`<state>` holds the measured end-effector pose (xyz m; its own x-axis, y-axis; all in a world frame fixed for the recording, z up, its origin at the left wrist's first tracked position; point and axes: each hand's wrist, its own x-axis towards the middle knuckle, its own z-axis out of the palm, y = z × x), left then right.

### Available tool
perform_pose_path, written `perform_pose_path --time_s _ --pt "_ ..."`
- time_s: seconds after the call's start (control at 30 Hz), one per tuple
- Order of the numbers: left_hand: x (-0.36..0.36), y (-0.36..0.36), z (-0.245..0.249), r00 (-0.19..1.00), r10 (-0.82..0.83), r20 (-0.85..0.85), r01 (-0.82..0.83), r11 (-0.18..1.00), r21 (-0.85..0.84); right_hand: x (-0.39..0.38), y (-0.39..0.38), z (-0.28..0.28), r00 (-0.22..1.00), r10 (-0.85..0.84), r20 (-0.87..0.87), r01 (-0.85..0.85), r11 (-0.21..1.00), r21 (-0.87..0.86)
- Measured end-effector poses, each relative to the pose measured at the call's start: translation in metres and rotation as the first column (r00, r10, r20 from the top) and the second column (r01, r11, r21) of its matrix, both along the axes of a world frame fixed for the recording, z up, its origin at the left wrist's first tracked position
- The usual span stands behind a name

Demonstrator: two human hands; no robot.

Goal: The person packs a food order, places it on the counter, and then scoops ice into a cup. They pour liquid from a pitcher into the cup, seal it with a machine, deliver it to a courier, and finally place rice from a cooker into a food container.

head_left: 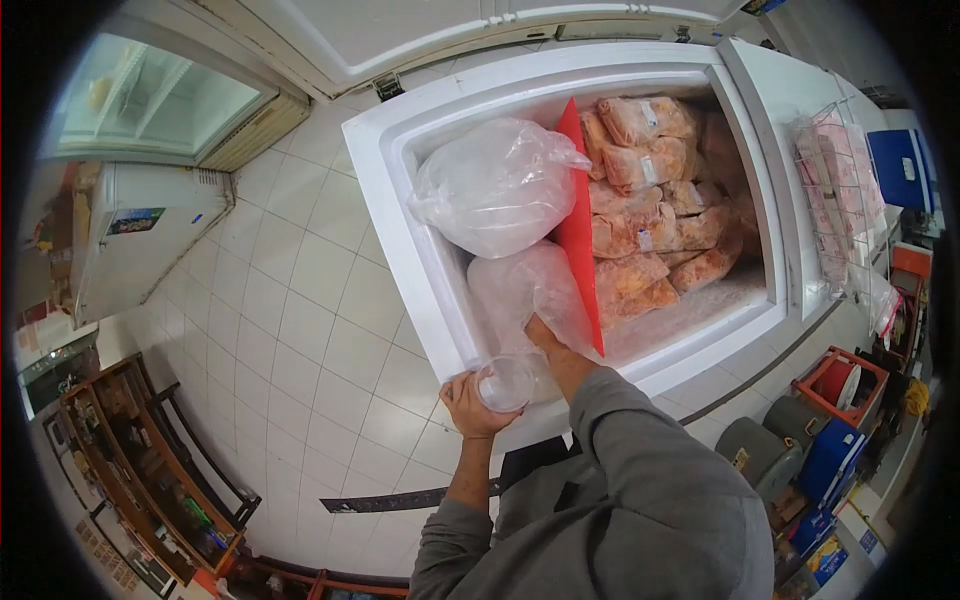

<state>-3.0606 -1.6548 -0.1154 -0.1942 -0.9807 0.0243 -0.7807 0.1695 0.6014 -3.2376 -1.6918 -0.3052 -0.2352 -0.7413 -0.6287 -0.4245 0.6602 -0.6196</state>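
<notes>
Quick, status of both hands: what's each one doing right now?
Left hand: closed around a clear plastic cup.
Right hand: pushed into a clear bag in the freezer; fingers hidden, grip cannot be told.

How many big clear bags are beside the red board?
2. One big clear plastic bag lies farther in the white freezer; a second bag nearer, touched by the right hand. More may hide underneath.

White tiled floor [300, 300], wooden shelving [140, 470] nearby
</notes>
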Motion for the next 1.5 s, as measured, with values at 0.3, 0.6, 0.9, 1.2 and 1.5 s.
perform_pose_path --time_s 0.3,0.6,0.9,1.2,1.5 --pt "-0.003 -0.007 0.003 1.000 0.001 0.019 -0.001 1.000 -0.010 0.007 -0.010 -0.005 0.970 -0.099 0.223 0.105 0.994 -0.014" --pt "-0.005 -0.008 0.005 1.000 0.001 0.027 0.000 0.999 -0.046 -0.001 0.000 -0.009 0.891 -0.154 0.427 0.190 0.981 -0.042" --pt "-0.001 -0.004 0.005 1.000 0.012 0.021 -0.010 0.997 -0.073 -0.024 0.003 0.036 0.879 -0.160 0.449 0.204 0.978 -0.051" --pt "-0.002 -0.006 0.019 0.980 0.143 -0.137 -0.153 0.986 -0.062 -0.037 0.030 0.134 0.994 -0.039 0.102 0.050 0.993 -0.110" --pt "0.013 -0.019 0.043 0.929 0.273 -0.252 -0.307 0.945 -0.109 -0.021 0.057 0.172 0.977 -0.058 0.206 0.106 0.968 -0.228"
